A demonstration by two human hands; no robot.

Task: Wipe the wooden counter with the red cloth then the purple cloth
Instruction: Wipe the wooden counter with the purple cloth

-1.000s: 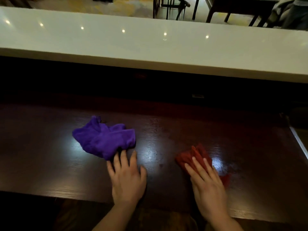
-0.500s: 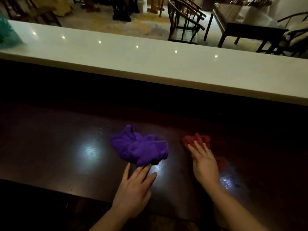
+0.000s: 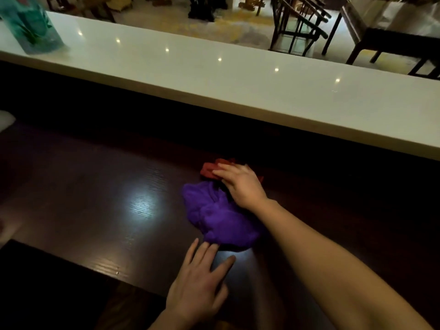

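Observation:
The dark wooden counter (image 3: 95, 210) runs across the lower half of the view. On it lies a crumpled purple cloth (image 3: 219, 217), loose and unheld. Just beyond it is the red cloth (image 3: 210, 170), mostly covered by my right hand (image 3: 240, 184), which presses flat on it with fingers pointing left. My left hand (image 3: 200, 279) rests flat on the counter, fingers spread, its fingertips touching the near edge of the purple cloth.
A raised white ledge (image 3: 238, 79) runs behind the counter. A teal bottle (image 3: 31, 25) stands on it at far left. Dark chairs (image 3: 297, 25) and a table (image 3: 392, 27) stand beyond. The counter's near edge (image 3: 71, 260) lies at lower left.
My right hand has pushed the red cloth away and to the left, to just behind the purple cloth. My left hand has stayed flat by the purple cloth. The view has shifted left.

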